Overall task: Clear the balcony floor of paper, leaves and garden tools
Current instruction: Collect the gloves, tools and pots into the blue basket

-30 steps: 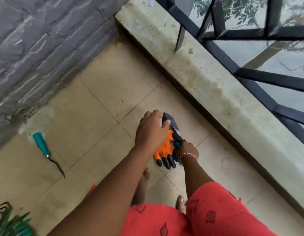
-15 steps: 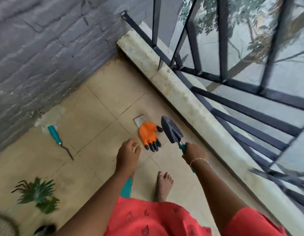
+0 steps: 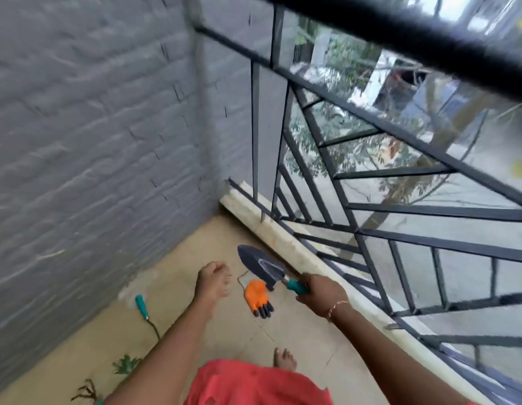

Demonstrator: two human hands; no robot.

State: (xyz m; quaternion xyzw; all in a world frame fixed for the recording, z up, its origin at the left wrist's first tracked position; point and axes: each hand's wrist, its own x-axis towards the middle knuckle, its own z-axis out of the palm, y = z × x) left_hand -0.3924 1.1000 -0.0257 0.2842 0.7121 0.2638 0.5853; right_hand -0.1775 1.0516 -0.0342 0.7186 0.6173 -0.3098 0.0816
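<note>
Gripping trowel [image 3: 261, 267] handle, right hand [image 3: 321, 293] fingers wrapped, blade outward

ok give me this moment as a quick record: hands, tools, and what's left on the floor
right hand: grips the trowel by its teal handle
left hand: loosely curled, holds nothing
trowel: held in the air, blade pointing away from the person
on floor: orange glove; teal-handled garden tool near the wall; green leaves
</note>
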